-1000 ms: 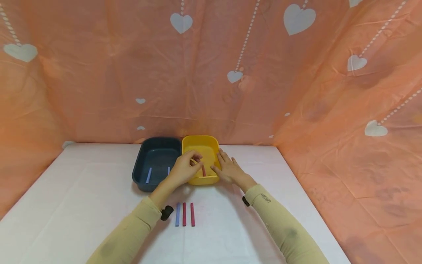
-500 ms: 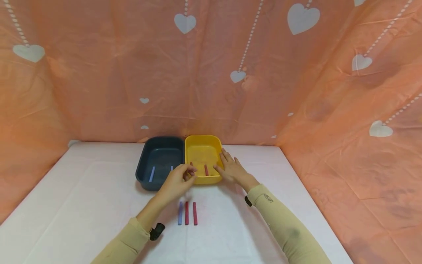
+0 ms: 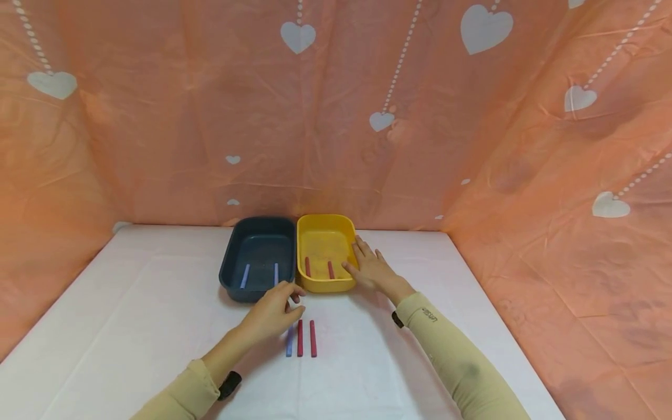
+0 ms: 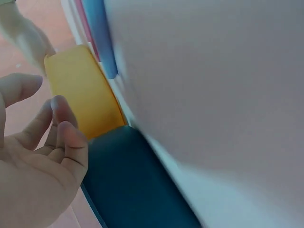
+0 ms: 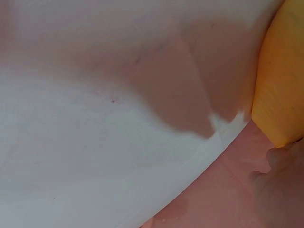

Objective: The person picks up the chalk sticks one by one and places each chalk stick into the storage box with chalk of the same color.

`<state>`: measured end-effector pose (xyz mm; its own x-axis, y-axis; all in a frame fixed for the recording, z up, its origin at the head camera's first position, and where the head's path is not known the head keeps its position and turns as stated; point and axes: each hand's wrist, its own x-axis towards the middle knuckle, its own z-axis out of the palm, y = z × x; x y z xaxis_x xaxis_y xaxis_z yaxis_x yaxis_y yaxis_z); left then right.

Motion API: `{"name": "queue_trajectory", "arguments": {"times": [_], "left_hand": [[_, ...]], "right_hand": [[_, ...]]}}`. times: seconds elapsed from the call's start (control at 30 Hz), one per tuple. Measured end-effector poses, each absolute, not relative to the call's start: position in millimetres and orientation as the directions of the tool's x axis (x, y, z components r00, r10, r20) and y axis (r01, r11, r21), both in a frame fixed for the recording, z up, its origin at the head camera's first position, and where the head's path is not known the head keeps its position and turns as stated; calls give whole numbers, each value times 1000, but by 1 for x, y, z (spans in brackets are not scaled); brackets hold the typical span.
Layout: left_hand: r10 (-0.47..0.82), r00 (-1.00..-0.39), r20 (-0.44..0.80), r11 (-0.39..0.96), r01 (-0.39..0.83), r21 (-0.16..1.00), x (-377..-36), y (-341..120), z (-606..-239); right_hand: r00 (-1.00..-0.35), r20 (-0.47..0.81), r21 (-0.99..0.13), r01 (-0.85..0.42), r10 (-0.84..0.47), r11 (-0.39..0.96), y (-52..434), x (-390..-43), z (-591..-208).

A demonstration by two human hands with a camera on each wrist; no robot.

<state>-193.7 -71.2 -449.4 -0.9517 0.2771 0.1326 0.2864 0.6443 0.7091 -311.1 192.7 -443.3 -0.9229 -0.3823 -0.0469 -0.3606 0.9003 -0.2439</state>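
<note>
A yellow tray (image 3: 324, 226) holds two red sticks (image 3: 307, 267), and a dark blue tray (image 3: 258, 224) to its left holds two blue sticks (image 3: 244, 275). On the white table (image 3: 157, 303) in front lie a blue stick (image 3: 289, 349) and two red sticks (image 3: 312, 338) side by side. My left hand (image 3: 283, 300) hovers just over the far end of the blue stick, fingers loosely curled and holding nothing; the left wrist view shows the left hand (image 4: 42, 156) with a bare palm. My right hand (image 3: 362, 262) rests flat against the yellow tray's right wall.
An orange curtain with white hearts (image 3: 367, 116) closes off the back and both sides. The trays stand together near the table's far edge. In the right wrist view, the yellow tray (image 5: 280, 80) sits at the right edge above the table surface (image 5: 95, 118).
My left hand has drawn back out of the yellow tray toward the loose sticks, leaving a second red stick in the tray. The right hand has stayed at the tray's side.
</note>
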Motion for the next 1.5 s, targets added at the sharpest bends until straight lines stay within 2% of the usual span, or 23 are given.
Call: {"name": "queue_trajectory", "arguments": {"times": [0.3,0.63,1.0,1.2,1.5], "left_hand": [[323,-946,18,768,273,580,-187,-78,-455],[348,-936,-56,825,277,494,-180,-82,-455],[348,-928,-130,837,245,490,-179,-84,-457],[353,-928,-123,831,250,498,-178,-83,-456],[353,-929,-109,784,230,577,-178,-82,-458]], "right_hand": [[-923,-42,-236,-362,-382,902,193,-312,-445],[-923,-46,-235,-361,-381,902,193,-311,-443],[-928,-46,-246,-349,-371,904,192,-310,-443],[-925,-39,-251,-356,-377,900,192,-309,-443],[-925,-34,-246,-359,-379,900,193,-311,-445]]}}
